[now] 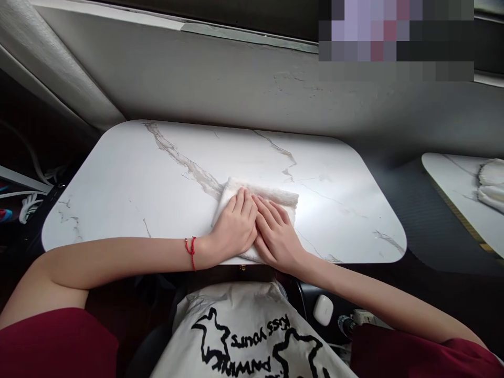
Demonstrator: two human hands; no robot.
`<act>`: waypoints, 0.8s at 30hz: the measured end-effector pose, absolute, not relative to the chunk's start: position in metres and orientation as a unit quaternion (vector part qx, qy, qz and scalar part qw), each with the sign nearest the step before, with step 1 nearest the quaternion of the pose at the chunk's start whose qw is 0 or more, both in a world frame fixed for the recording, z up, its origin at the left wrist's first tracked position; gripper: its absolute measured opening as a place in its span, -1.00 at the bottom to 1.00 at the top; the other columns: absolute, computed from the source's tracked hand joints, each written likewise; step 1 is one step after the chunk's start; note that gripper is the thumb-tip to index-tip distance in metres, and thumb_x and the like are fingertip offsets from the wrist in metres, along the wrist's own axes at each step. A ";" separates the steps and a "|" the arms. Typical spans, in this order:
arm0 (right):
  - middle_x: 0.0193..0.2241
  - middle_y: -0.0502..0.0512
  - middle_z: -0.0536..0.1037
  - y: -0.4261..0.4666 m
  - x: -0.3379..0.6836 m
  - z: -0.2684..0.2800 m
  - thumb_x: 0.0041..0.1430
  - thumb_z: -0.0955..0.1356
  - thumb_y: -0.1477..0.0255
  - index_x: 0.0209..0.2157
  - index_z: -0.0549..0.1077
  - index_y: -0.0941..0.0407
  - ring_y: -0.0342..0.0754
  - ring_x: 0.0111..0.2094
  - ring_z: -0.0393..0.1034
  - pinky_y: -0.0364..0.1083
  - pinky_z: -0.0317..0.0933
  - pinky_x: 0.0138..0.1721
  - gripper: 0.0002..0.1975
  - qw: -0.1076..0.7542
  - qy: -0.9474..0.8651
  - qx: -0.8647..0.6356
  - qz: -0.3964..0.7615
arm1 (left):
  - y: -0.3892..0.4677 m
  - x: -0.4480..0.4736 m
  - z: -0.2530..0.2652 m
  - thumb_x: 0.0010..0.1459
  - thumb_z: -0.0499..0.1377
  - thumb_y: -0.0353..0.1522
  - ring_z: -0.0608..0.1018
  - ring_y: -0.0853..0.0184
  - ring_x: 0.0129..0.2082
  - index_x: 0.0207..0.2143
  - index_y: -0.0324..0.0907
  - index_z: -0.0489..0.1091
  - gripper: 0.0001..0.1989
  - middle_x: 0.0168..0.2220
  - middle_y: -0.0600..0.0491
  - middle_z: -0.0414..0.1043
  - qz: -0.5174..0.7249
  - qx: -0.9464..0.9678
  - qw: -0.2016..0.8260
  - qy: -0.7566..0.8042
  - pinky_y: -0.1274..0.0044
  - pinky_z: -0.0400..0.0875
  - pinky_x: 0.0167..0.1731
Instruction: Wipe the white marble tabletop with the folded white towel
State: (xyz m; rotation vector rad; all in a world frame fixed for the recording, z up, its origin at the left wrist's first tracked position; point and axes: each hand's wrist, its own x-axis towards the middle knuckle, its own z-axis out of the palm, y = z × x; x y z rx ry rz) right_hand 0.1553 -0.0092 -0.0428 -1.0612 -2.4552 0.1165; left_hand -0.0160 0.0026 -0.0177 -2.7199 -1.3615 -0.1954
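A folded white cloth [271, 193] lies near the front edge of the white marble-patterned tabletop [338, 178]. My left hand [235, 220] rests palm-down on the cloth's left part, fingers stretched forward and close together; a red string bracelet [192, 253] circles that wrist. Beside it, touching along the thumb side, my right hand [279, 233] lies flat on the cloth too, its fingers pointing up and to the left. Both hands press down from above rather than gripping the cloth. The cloth's middle is hidden under them.
A grey padded panel [220, 79] stands along the table's far edge. At right is another marble-patterned table [449, 173] with a white cloth [492, 184] on it. Cables [29, 205] hang at left. Below the right forearm sits a small white case [323, 310].
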 end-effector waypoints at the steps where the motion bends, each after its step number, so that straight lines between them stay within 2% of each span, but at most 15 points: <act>1: 0.40 0.30 0.19 -0.012 0.156 -0.042 0.36 0.16 0.37 0.48 -0.04 0.11 0.19 0.43 0.06 0.34 0.12 0.35 -0.31 0.228 -0.893 -0.385 0.044 | 0.000 -0.015 -0.018 0.27 -0.02 -0.34 0.29 -0.12 0.38 0.30 -0.48 0.29 -0.39 0.32 -0.38 0.27 -0.061 -0.893 0.047 -0.443 0.15 0.30 0.28; 7: 0.39 0.36 0.21 -0.003 0.156 -0.038 0.37 0.13 0.34 0.44 0.06 0.18 0.18 0.44 0.04 0.32 0.09 0.36 -0.34 0.217 -0.897 -0.384 0.040 | 0.009 -0.015 -0.016 0.30 -0.04 -0.31 0.32 -0.17 0.35 0.28 -0.64 0.25 -0.36 0.31 -0.49 0.24 -0.034 -0.901 0.074 -0.426 0.19 0.31 0.27; 20: 0.35 0.36 0.29 0.100 0.152 -0.043 0.36 0.13 0.36 0.34 0.23 0.22 0.22 0.39 0.12 0.28 0.04 0.36 -0.42 0.218 -0.909 -0.354 0.024 | 0.098 -0.023 -0.024 0.29 -0.03 -0.36 0.37 -0.05 0.32 0.24 -0.45 0.32 -0.46 0.26 -0.35 0.36 -0.112 -0.873 0.067 -0.470 0.19 0.29 0.26; 24: 0.34 0.38 0.31 0.135 0.148 -0.046 0.35 0.13 0.37 0.30 0.28 0.28 0.21 0.37 0.15 0.23 0.04 0.35 -0.44 0.219 -0.908 -0.358 0.016 | 0.128 -0.023 -0.025 0.29 -0.04 -0.36 0.38 -0.06 0.30 0.20 -0.48 0.34 -0.48 0.25 -0.37 0.36 -0.123 -0.862 0.057 -0.488 0.19 0.27 0.27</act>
